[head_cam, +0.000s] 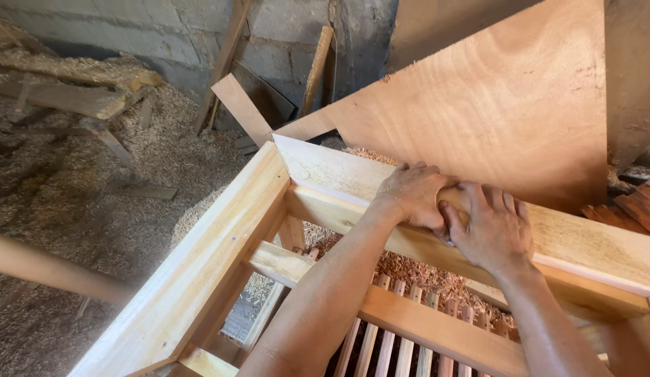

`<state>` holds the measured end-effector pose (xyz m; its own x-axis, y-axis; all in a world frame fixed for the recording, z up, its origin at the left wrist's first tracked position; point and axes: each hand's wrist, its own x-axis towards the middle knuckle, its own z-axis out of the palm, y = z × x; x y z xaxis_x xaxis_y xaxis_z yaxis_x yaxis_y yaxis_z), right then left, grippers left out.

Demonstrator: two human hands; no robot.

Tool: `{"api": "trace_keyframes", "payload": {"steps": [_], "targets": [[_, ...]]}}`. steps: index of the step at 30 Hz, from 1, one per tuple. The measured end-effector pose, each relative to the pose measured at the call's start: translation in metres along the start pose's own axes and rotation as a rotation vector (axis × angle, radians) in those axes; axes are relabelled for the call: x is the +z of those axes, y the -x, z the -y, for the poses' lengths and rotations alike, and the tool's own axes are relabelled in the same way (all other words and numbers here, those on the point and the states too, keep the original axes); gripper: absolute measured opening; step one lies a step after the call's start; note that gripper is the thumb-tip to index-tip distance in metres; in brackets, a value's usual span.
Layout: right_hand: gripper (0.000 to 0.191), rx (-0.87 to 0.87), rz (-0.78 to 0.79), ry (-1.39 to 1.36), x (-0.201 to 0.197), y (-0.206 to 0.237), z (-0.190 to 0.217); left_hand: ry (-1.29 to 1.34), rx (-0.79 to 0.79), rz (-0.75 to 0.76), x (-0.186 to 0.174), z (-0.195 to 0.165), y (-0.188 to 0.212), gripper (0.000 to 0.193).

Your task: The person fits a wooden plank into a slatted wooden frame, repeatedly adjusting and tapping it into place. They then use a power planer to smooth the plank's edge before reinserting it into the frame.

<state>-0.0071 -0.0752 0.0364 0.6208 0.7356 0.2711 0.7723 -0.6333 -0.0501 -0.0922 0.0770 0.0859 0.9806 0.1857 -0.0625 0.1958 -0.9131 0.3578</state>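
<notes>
Both hands pressing down on the far rail of a wooden frame, sawdust everywhere

From the left I see the floor deep in wood shavings [74,209], then the frame's pale mitred corner [272,157]. My left hand [412,195] sits curled on the far rail [583,244], fingers bent over a small tan block [456,199] that I can barely make out. Right hand [491,230] is just beside it, fingers together and wrapped on the same block. A big plywood sheet [506,105] leans behind, slats [402,349] below
</notes>
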Motion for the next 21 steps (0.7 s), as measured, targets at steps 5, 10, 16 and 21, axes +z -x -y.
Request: {"api": "trace_keyframes", "payload": {"steps": [5, 10, 16, 21], "targets": [[0.055, 0.016, -0.097, 0.027, -0.003, 0.006, 0.006, -0.028, 0.006, -0.004, -0.006, -0.004, 0.003, 0.102], [0.051, 0.013, -0.154, 0.022, -0.001, 0.006, 0.009, -0.018, -0.011, -0.016, -0.004, 0.001, 0.003, 0.087], [0.05, 0.012, -0.201, 0.013, 0.003, 0.002, 0.011, -0.008, 0.016, -0.05, -0.005, 0.007, 0.0, 0.098], [0.052, 0.013, -0.192, 0.018, 0.014, -0.001, 0.009, 0.023, 0.037, -0.084, -0.002, 0.009, -0.003, 0.09]]}}
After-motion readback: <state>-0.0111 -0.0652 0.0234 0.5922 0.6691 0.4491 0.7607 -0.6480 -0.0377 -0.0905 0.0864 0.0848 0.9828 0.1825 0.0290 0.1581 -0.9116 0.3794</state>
